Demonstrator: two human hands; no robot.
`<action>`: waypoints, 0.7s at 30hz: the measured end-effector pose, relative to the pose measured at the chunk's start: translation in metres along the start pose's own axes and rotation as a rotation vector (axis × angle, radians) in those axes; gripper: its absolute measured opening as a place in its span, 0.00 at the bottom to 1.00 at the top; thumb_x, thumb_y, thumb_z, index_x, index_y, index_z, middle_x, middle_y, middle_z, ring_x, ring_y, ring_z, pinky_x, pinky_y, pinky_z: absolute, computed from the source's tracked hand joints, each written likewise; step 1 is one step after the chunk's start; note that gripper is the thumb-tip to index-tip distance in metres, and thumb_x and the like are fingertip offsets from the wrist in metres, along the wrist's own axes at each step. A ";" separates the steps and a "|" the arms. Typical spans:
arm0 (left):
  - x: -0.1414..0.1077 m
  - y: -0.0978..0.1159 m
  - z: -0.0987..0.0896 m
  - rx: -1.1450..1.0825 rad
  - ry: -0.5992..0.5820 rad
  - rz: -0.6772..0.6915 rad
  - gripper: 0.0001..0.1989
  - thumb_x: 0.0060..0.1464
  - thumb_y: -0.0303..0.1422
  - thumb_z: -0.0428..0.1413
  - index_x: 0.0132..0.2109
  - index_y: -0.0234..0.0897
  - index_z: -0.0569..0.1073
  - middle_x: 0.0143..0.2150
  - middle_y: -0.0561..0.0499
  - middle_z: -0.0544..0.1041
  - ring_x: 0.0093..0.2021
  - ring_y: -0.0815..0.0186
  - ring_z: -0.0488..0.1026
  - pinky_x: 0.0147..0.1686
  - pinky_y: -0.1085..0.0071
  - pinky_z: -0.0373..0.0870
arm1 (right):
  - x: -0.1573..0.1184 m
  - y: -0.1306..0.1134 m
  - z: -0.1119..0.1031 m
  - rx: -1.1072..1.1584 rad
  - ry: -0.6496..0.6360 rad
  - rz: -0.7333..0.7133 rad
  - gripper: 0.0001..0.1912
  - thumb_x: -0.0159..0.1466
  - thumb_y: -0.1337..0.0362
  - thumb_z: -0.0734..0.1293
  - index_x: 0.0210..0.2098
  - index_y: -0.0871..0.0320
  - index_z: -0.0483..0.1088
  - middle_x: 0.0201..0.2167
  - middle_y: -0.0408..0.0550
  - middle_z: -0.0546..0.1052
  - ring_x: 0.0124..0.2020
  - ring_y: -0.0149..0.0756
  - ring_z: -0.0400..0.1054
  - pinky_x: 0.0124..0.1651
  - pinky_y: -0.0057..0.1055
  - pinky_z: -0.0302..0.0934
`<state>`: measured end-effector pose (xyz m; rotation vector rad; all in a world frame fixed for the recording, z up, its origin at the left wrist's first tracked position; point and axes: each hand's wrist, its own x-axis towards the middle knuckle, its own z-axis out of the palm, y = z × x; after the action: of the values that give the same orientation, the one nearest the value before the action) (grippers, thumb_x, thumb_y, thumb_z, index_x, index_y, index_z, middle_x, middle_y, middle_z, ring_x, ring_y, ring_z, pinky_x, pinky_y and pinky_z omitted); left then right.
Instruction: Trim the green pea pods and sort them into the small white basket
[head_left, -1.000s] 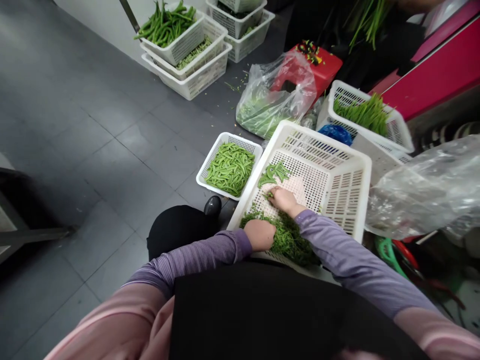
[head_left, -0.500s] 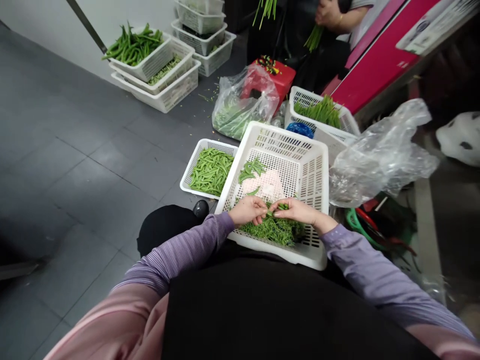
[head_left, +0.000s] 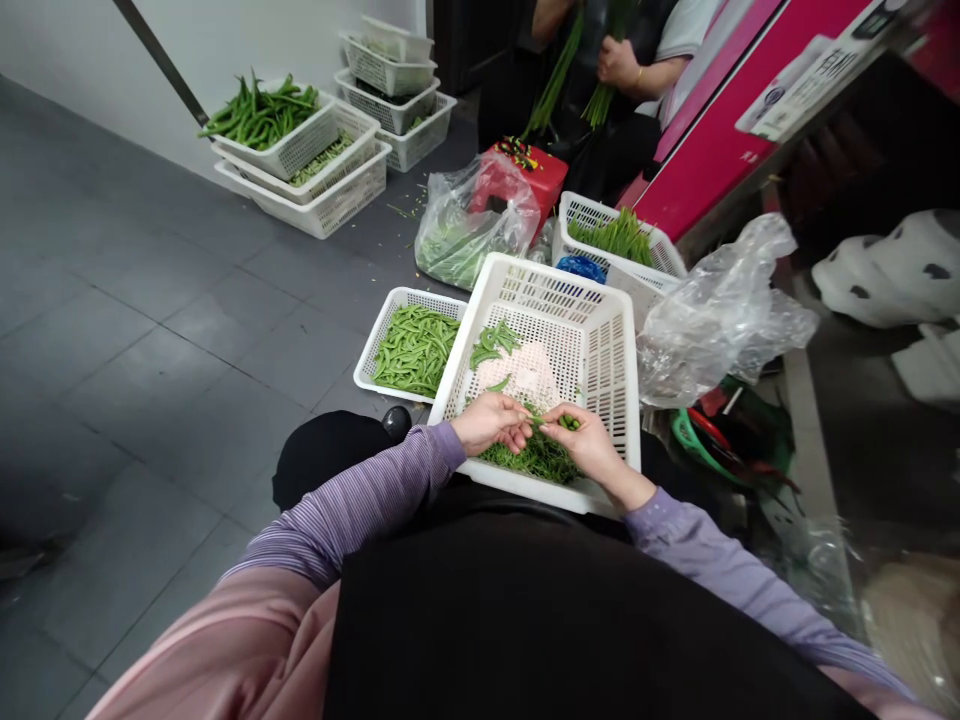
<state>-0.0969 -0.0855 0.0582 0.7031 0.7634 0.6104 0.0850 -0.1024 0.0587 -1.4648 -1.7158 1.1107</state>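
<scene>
Over a large white slotted basket [head_left: 616, 350], my left hand [head_left: 491, 422] and my right hand [head_left: 589, 440] almost meet. A green pod [head_left: 535, 420] is pinched between the fingertips of both. More green pods [head_left: 570, 422] are tucked in the curled fingers of my right hand. Beneath the hands lies a heap of thin green trimmings [head_left: 536, 460]. Farther up in the basket are a few loose pods [head_left: 495, 340] and a pale pink patch [head_left: 529, 372], whose kind I cannot make out. A smaller white tray [head_left: 365, 375] full of green pods stands left of the basket.
Stacked white baskets [head_left: 330, 205] with green peppers stand by the wall. Beyond my basket are a plastic bag of greens [head_left: 450, 250], a red stool [head_left: 544, 180] and a basket of green stalks [head_left: 667, 255]. Another person's hand [head_left: 619, 65] holds long stalks. Clear plastic [head_left: 705, 330] lies to the right.
The view has shifted slightly. My right hand has turned, with its wrist lower, and the pods in it show more. The other person's stalks have moved down and left.
</scene>
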 end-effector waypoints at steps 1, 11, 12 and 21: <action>0.000 -0.003 -0.001 0.006 -0.009 -0.023 0.04 0.51 0.27 0.52 0.33 0.27 0.68 0.22 0.51 0.71 0.17 0.74 0.67 0.19 0.75 0.67 | -0.003 -0.001 0.005 0.076 0.026 0.044 0.07 0.50 0.62 0.69 0.25 0.58 0.69 0.23 0.42 0.71 0.26 0.31 0.63 0.31 0.29 0.56; 0.013 -0.031 -0.012 1.024 0.206 0.061 0.21 0.40 0.23 0.57 0.45 0.32 0.69 0.45 0.42 0.70 0.38 0.66 0.70 0.37 0.73 0.67 | 0.005 -0.007 -0.001 0.828 0.204 0.295 0.14 0.46 0.64 0.72 0.25 0.57 0.62 0.14 0.34 0.61 0.14 0.22 0.53 0.17 0.21 0.46; 0.013 -0.028 -0.009 0.939 0.167 0.103 0.24 0.42 0.26 0.56 0.50 0.33 0.65 0.48 0.42 0.68 0.36 0.68 0.70 0.35 0.74 0.68 | 0.005 -0.006 0.000 0.805 0.207 0.307 0.14 0.46 0.64 0.73 0.25 0.57 0.62 0.13 0.34 0.62 0.14 0.23 0.54 0.17 0.21 0.47; 0.014 -0.015 0.001 0.686 0.086 -0.068 0.09 0.49 0.31 0.46 0.28 0.32 0.69 0.19 0.56 0.65 0.15 0.76 0.60 0.17 0.79 0.57 | 0.014 0.009 -0.003 0.342 0.248 0.276 0.18 0.50 0.56 0.69 0.37 0.56 0.62 0.18 0.36 0.61 0.15 0.25 0.52 0.18 0.25 0.49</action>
<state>-0.0842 -0.0851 0.0412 1.2773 1.0871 0.3077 0.0892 -0.0876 0.0509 -1.5699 -1.1151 1.2330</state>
